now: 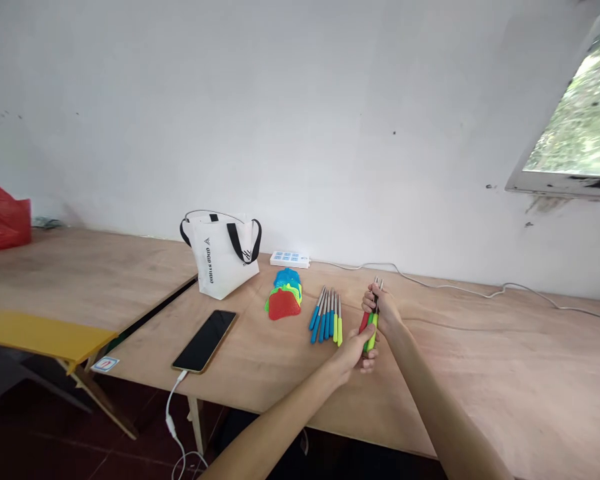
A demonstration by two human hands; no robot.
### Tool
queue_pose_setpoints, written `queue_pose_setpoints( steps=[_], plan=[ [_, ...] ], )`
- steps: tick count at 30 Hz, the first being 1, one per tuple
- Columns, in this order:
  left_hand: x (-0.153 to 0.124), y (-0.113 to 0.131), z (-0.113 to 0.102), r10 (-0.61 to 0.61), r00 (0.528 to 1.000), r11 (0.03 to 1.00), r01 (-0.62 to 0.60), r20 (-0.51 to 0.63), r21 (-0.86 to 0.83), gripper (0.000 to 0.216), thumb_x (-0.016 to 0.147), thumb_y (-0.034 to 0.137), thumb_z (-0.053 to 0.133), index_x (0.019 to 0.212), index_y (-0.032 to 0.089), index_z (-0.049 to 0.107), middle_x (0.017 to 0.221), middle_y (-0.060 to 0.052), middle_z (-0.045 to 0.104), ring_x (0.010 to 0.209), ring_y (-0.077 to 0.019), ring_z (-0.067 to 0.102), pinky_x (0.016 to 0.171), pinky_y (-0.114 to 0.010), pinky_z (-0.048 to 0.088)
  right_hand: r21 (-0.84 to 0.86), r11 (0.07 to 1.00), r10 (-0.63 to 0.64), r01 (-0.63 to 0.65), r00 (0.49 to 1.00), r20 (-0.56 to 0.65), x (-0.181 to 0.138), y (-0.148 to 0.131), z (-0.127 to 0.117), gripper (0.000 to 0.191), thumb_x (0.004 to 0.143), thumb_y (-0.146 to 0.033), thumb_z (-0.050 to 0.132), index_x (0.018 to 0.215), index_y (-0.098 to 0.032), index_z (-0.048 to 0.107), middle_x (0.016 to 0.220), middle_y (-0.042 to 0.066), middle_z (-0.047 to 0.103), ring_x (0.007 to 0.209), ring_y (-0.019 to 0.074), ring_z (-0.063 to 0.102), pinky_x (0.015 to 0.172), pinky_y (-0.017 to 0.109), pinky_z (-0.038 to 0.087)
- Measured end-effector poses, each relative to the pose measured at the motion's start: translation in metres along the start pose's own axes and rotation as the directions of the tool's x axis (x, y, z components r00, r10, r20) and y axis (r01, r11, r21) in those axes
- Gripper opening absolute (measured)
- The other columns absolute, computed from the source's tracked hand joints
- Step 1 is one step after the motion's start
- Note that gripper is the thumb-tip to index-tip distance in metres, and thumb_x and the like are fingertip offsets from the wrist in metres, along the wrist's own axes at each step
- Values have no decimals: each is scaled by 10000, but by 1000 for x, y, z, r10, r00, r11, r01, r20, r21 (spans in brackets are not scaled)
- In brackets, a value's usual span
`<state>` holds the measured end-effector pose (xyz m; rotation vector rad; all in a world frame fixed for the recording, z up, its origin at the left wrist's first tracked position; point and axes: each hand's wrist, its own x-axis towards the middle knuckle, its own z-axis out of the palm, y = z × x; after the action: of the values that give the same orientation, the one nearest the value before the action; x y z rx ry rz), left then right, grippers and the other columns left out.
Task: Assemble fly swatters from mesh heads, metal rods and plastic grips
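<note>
My left hand (356, 350) is closed round the lower ends of a small bundle of handled tools (371, 331) with green and red grips. My right hand (380, 305) is closed on the upper part of the same bundle, where thin metal prongs stick up past my fingers. Both hands hover just above the plywood table (480, 373). To the left of my hands lies a row of several more such tools (326, 316) with blue and yellow-green grips. Beyond that row sits a stack of red, green and blue plastic mesh heads (284, 295).
A black phone (205, 341) lies near the front edge with a white cable hanging down. A white tote bag (223, 254) and a white power strip (289, 259) stand by the wall. A yellow bench (40, 333) and a red plastic bag (3, 217) are at the left.
</note>
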<state>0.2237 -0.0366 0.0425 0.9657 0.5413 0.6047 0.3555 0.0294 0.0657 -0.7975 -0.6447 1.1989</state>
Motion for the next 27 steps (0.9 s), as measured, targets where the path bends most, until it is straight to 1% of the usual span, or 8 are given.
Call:
queue_pose_setpoints(
  steps=[7, 12, 16, 20, 22, 24, 26, 27],
  plan=[
    [1, 1, -5, -32, 995, 994, 42, -93, 103, 491, 864, 697, 569, 847, 228, 426, 520, 100, 406, 349, -57, 276, 401, -196, 178, -5, 994, 109, -109, 994, -28, 17, 14, 1, 267, 937, -280, 588, 764, -241, 388, 509, -128, 318, 337, 40, 254, 322, 152, 247],
    [-2, 4, -15, -22, 993, 993, 35, -114, 115, 491, 873, 699, 561, 857, 226, 431, 525, 99, 420, 353, -54, 292, 410, -198, 202, -33, 992, 124, -125, 992, -23, 20, 17, 11, 262, 944, -284, 577, 766, -243, 389, 489, -134, 315, 327, 44, 256, 321, 156, 241],
    [-3, 1, -28, 14, 992, 984, 10, -129, 177, 531, 841, 734, 578, 902, 221, 458, 533, 79, 487, 356, -74, 370, 401, -205, 247, -73, 993, 99, -98, 995, 0, 10, 17, 24, 221, 923, -349, 626, 820, -240, 464, 505, -100, 465, 375, 81, 433, 393, 194, 411],
    [2, -10, -36, 173, 977, 973, -150, -126, 176, 650, 777, 799, 602, 1023, 204, 513, 570, 59, 540, 398, -121, 474, 423, -232, 354, -127, 989, 90, -80, 993, 75, -20, 18, 39, 281, 863, -459, 712, 927, -226, 569, 663, -4, 667, 604, 186, 670, 597, 321, 576],
    [1, -15, -37, 282, 953, 940, -251, -111, 233, 672, 788, 781, 615, 1097, 187, 555, 669, 2, 619, 528, -177, 595, 512, -285, 460, -169, 984, 71, -51, 991, 117, -39, 20, 43, 345, 824, -510, 752, 913, -214, 599, 685, 18, 688, 684, 215, 701, 669, 340, 584],
    [-7, -17, -40, 392, 916, 872, -342, -80, 351, 626, 811, 687, 681, 1174, 186, 589, 930, -82, 696, 806, -244, 687, 712, -353, 539, -253, 965, -28, 72, 985, 173, -58, 21, 42, 400, 821, -594, 734, 846, -219, 598, 648, 8, 665, 703, 216, 700, 695, 328, 570],
    [-22, -14, -45, 480, 874, 797, -398, -75, 455, 602, 813, 563, 757, 1269, 217, 571, 1247, -125, 634, 1088, -285, 648, 918, -397, 521, -353, 908, -149, 227, 960, 235, -75, 25, 36, 470, 845, -678, 660, 753, -226, 567, 619, 1, 632, 674, 202, 677, 673, 312, 550],
    [-31, -11, -48, 526, 842, 775, -419, -116, 474, 612, 819, 533, 766, 1303, 230, 546, 1339, -133, 580, 1162, -292, 615, 970, -414, 505, -395, 873, -197, 286, 948, 252, -83, 28, 32, 500, 852, -704, 630, 722, -229, 548, 611, -3, 617, 638, 188, 654, 639, 301, 535]
  ],
)
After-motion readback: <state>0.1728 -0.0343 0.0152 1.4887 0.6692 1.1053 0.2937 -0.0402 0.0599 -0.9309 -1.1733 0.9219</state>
